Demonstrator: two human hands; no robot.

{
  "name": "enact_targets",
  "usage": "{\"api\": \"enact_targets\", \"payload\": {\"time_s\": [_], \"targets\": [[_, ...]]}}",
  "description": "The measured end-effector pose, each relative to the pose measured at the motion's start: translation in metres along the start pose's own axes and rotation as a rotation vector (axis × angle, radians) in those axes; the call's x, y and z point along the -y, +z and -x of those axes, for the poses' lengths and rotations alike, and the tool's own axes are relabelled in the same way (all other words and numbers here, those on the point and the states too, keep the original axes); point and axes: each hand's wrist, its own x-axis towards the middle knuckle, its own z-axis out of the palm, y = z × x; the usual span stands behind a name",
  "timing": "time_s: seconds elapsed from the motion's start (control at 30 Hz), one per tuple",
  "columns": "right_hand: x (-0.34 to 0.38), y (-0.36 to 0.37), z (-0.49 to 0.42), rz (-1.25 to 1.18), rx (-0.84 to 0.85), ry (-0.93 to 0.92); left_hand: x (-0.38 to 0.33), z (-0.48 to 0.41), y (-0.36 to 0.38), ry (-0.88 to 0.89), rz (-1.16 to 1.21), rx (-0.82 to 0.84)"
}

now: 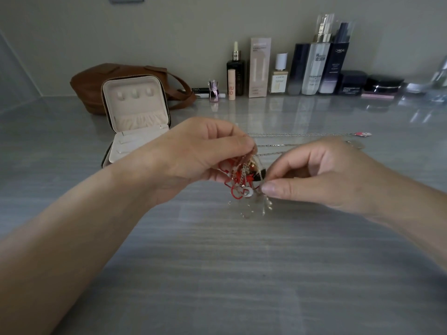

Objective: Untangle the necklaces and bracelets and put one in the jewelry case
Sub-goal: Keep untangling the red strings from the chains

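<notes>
A tangled bunch of jewelry [242, 180], with red cord, gold chain and a white ring, hangs above the grey table between my hands. My left hand [200, 151] grips the top of the bunch with curled fingers. My right hand [319, 175] pinches a thin strand at the bunch's lower right between thumb and forefinger. Loose chain ends dangle below. Two silver chains [302, 134] lie stretched out on the table behind my hands, one ending in a pink pendant [362, 134]. The jewelry case [135, 110] stands open at the back left, its cream lining showing.
A brown leather bag [96, 81] sits behind the case. Several cosmetic bottles, boxes and jars [312, 68] line the back wall. The table [217, 274] stretches grey and glossy toward me.
</notes>
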Motion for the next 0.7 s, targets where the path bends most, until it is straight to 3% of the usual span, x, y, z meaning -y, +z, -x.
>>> {"api": "enact_targets", "payload": {"time_s": [0.23, 0.4, 0.7], "targets": [[0.0012, 0.0017, -0.0010, 0.001, -0.167, 0.007, -0.0024, 0.0009, 0.0007, 0.018, -0.016, -0.032], [0.0024, 0.0012, -0.0020, -0.023, -0.291, -0.091, -0.0025, 0.0009, 0.0005, 0.026, -0.033, -0.052], [0.0056, 0.0056, -0.0020, 0.112, -0.255, -0.097, -0.0025, 0.0003, 0.0036, 0.074, -0.190, -0.114]]}}
